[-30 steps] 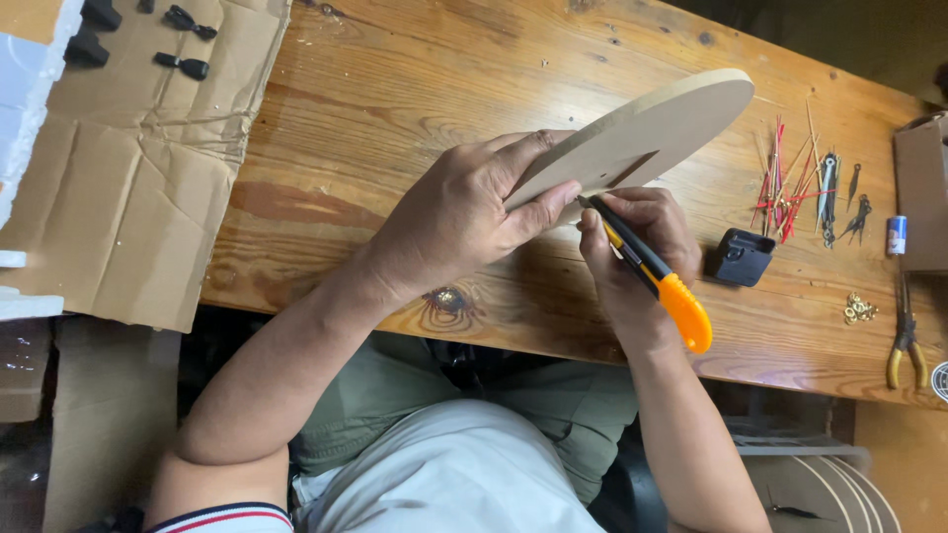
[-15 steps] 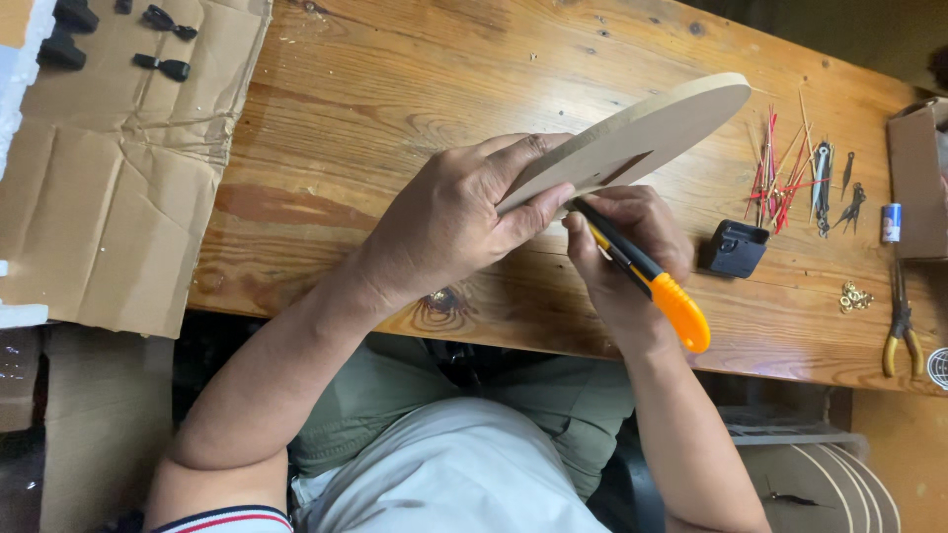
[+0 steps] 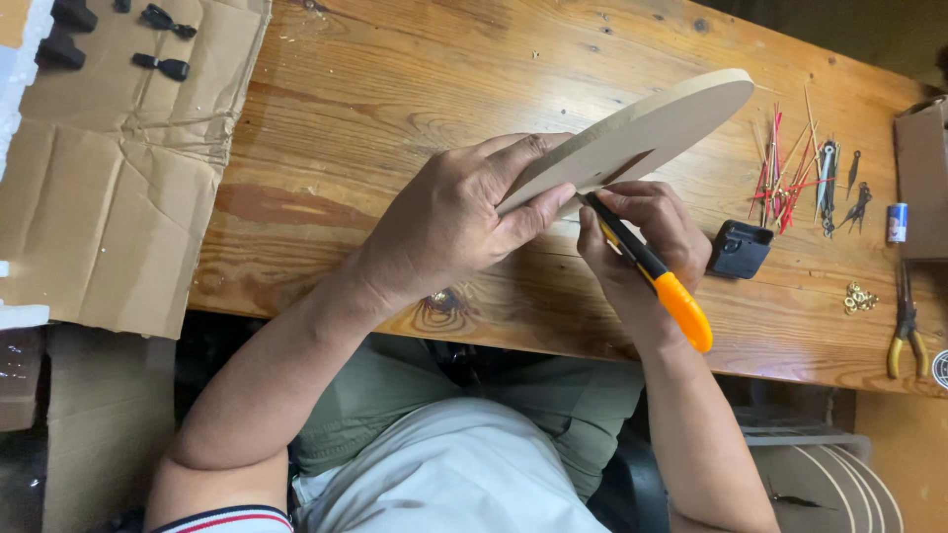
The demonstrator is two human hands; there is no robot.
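- Wooden table (image 3: 395,89): long plank top, knots and grain showing, runs across the whole view; person sits at its near edge.
- Cardboard sheet (image 3: 109,188): flattened, creased, lies over the table's left end and hangs past the near edge.
- Wooden disc (image 3: 652,123): pale, round, thick-edged board, held tilted above the table middle, far rim raised toward upper right, near rim down in the hands. A dark slot shows on its underside near the blade.
- Left hand (image 3: 464,217): fingers together, clamped on the disc's near rim, thumb over the top edge, fingertips curled under.
- Right hand (image 3: 642,247): fingers closed round the knife, just beside the left hand, under the disc.
- Knife (image 3: 652,271): utility cutter, black front, orange rear handle sticking out toward the person; tip touches the disc's underside at the slot.
- Brown box (image 3: 923,178): at the table's right edge, partly cut off.
- Black square block (image 3: 741,249): small plastic piece on the table just right of the right hand.
- Thin sticks (image 3: 785,173): loose bundle, red and pale, fanned out right of the disc.
- Pliers (image 3: 904,326): yellow grips, near the right edge.
- Black clips (image 3: 163,39): a few small dark pieces on the cardboard, top left.
- Brass rings (image 3: 859,296): tiny pile beside the pliers.
- Small cylinder (image 3: 897,222): blue and white, by the box.
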